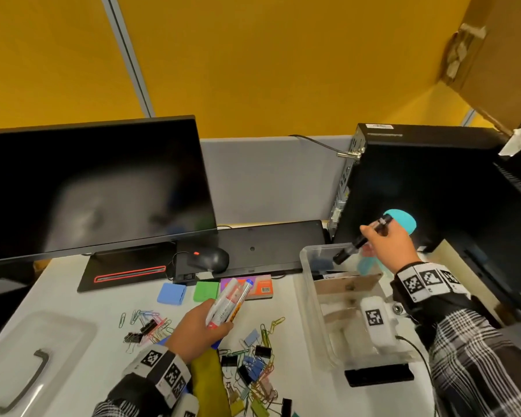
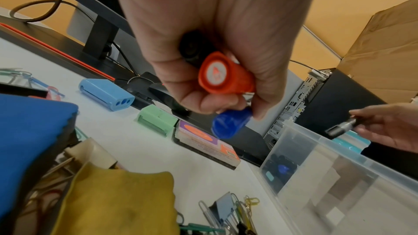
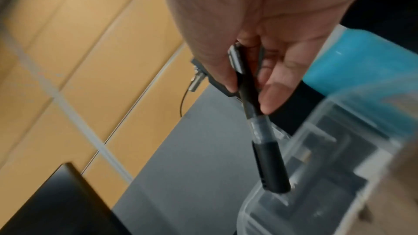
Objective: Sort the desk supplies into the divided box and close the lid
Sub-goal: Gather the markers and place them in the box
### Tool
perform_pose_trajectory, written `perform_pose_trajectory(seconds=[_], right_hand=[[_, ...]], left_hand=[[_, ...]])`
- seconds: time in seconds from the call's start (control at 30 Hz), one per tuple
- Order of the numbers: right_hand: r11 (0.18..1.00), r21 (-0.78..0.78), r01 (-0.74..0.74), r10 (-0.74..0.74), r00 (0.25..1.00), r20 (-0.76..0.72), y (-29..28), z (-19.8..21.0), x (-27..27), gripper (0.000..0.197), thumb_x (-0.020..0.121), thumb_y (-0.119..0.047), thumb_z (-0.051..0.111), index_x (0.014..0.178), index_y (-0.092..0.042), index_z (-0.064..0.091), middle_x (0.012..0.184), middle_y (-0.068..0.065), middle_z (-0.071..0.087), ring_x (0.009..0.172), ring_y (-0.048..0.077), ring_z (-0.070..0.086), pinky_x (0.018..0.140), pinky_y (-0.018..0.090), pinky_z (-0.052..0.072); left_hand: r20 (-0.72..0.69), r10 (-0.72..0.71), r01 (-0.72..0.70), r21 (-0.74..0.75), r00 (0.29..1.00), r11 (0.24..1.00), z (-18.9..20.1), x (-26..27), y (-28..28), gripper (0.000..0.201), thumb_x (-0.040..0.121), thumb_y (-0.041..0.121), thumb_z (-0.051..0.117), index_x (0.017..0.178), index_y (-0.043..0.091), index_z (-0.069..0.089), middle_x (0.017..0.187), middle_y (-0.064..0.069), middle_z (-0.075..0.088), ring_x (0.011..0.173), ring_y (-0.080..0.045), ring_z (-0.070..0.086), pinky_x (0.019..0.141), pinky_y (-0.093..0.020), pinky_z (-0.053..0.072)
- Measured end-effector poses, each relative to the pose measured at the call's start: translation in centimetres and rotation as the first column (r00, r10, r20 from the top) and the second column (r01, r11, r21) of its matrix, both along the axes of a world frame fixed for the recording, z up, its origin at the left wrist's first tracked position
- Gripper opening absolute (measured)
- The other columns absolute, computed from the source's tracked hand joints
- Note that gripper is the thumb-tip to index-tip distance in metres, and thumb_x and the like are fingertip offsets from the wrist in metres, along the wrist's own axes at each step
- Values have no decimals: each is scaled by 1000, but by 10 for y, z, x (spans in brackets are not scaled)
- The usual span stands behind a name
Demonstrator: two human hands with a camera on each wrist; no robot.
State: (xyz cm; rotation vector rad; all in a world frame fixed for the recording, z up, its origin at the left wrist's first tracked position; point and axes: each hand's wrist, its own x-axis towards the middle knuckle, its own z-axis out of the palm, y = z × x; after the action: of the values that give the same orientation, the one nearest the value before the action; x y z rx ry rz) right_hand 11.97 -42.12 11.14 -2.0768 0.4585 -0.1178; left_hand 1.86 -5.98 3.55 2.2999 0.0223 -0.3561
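Even, bright indoor light, soft shadows only. Monitor (image 1: 97, 188) shows a hazy reflection; lines around it bow w/ wide-angle distortion. Right wrist view motion-blurred, esp. the clear box (image 3: 339, 158).

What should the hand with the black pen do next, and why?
Probably lower the black marker into the far compartment of the clear box and let go. The right hand holds it tip-down over that end, where dark items already lie, and the left hand grips more markers waiting.

Divided box (image 1: 309, 284) right of clips (image 1: 250, 368), lid (image 1: 42, 356) far left
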Motion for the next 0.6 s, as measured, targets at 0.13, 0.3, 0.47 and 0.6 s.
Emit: perform_pose_trajectory(seconds=[0.13,0.3,0.47,0.6], right_hand=[[987,137,-81,118,950,-288,0,-10,-5,26,89,-32,60,106,-13,54,112,9,64,102,24,62,92,33,49],[1000,18,-1,6,969,-246,-16,-14,-17,39,94,-26,52,123,1,52,102,15,62,100,34,63,92,44,52],[941,-308,-138,71,973,-218,-23,-19,-71,31,95,-30,48,124,-19,51,132,8,50,117,26,50,99,43,43],[852,-444,-278,131,933,-335,-24,-44,-102,58,96,-44,39,146,-20,24,156,3,20,142,23,20,115,42,20]], left_hand=[[-4,-21,21,-45,1000,999,0,-2,-4,32,83,29,69,111,21,56,92,2,63,79,-11,63,62,-21,53],[-1,-56,56,-53,998,997,-2,-5,-3,34,83,30,70,112,25,54,94,7,63,81,-8,63,59,-19,52],[37,-123,123,-12,992,992,7,0,-10,35,83,30,69,112,32,50,97,7,63,83,-8,64,65,-21,56],[70,-211,205,94,975,974,25,20,-35,34,84,32,67,114,30,52,93,8,61,77,-7,61,66,-23,55]])
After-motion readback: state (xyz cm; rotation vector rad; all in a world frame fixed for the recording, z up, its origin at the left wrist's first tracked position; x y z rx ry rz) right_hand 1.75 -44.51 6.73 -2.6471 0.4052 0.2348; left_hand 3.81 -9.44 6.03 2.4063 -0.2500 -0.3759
